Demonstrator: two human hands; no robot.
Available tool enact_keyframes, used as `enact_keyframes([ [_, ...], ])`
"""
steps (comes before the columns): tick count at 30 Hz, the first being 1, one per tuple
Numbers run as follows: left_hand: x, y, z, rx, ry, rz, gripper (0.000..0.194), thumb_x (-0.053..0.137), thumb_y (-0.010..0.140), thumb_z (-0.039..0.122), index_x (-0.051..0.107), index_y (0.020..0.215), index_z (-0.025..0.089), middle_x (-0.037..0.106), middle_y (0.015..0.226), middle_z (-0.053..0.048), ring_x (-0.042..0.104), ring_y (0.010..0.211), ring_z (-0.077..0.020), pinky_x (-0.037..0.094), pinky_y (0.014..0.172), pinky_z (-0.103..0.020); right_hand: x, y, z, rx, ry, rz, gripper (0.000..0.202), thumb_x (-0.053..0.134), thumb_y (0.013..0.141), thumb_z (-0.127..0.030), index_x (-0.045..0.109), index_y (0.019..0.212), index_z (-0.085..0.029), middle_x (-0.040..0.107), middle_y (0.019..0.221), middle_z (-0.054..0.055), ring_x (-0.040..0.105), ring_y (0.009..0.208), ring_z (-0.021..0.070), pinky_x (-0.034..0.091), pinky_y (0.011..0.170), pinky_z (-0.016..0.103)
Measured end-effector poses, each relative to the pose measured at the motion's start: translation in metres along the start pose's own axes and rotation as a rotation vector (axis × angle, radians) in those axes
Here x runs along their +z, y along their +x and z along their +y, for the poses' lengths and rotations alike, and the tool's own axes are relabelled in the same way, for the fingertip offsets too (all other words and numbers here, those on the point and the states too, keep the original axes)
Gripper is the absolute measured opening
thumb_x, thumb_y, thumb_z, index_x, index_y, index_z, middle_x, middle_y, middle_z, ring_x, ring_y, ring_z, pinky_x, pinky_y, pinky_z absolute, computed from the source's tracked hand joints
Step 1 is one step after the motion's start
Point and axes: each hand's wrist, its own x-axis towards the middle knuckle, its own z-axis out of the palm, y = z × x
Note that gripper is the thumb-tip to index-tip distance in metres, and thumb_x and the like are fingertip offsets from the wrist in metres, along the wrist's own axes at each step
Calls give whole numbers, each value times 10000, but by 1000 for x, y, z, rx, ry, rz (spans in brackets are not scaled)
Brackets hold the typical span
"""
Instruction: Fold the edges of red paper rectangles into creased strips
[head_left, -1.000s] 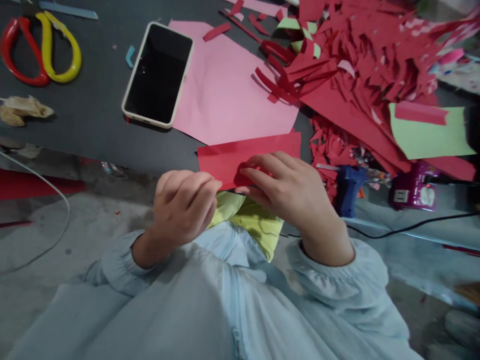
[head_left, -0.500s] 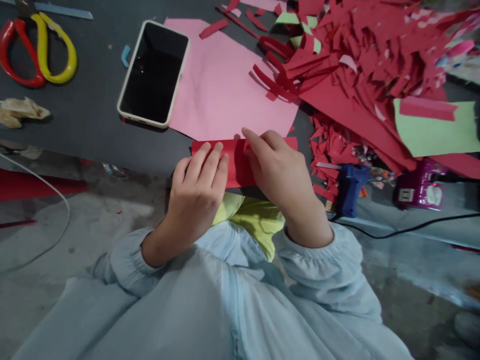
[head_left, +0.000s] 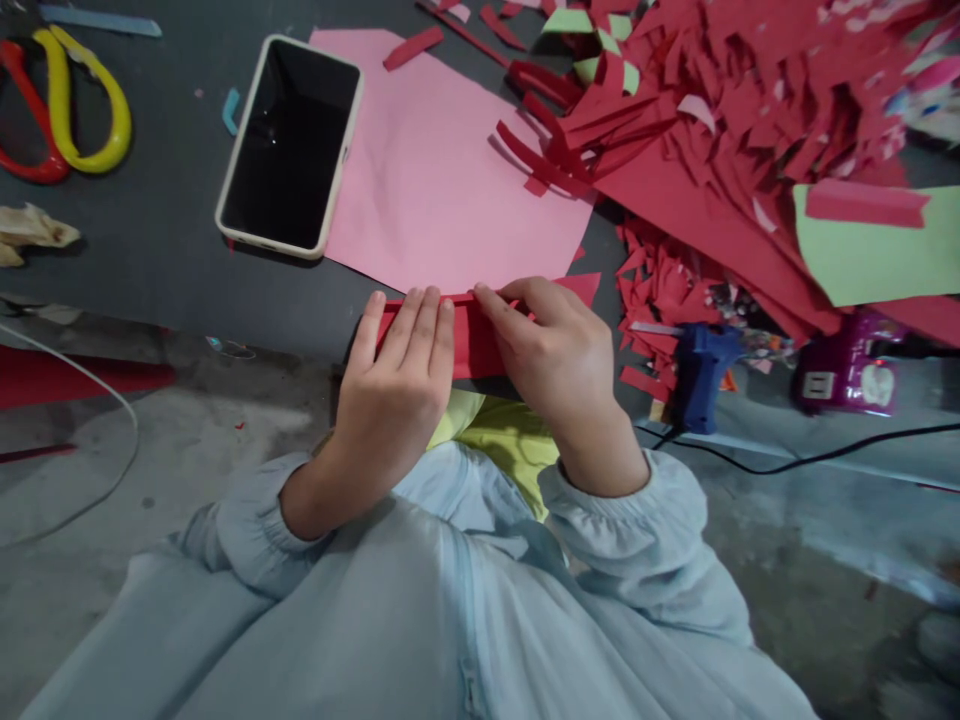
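A strip of red paper lies at the table's near edge, its far edge folded over in a narrow band. My left hand rests flat on the paper's left part, fingers stretched out and their tips at the fold. On the right part, my right hand has its fingers curled, with thumb and index finger at the folded far edge; the thumb is partly hidden. The paper's right corner sticks up beyond my right hand. Just past the strip lies a sheet of pink paper.
A phone overlaps the pink sheet's left side. Scissors lie at far left. Red paper scraps heap up at right, near a green sheet. A blue glue gun and a purple device with a cord sit at the right edge.
The red paper's far edge has been folded over toward me. My right hand has moved slightly left and closed on that edge. My left hand's fingers have straightened. The view has shifted slightly.
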Motion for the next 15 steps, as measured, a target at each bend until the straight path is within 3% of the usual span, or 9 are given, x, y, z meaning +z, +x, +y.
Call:
enact_keyframes([
  [7,8,-2,3,-13,23,-36,470,307,967,71,479,1393,-28,478,1458,-258,425,1403,-320,400,1162,-532,1,-4,-1,-36,-48,11,320,409,1010,-202,677,1184,-226,692,949,60,584,831,175,416,588,276],
  [15,9,-2,5,-17,59,-40,477,279,958,52,500,1371,-37,488,1442,-275,454,1384,-328,443,1126,-516,-3,9,3,-25,41,81,241,458,978,-209,694,1018,-242,676,1118,88,532,981,238,414,808,383],
])
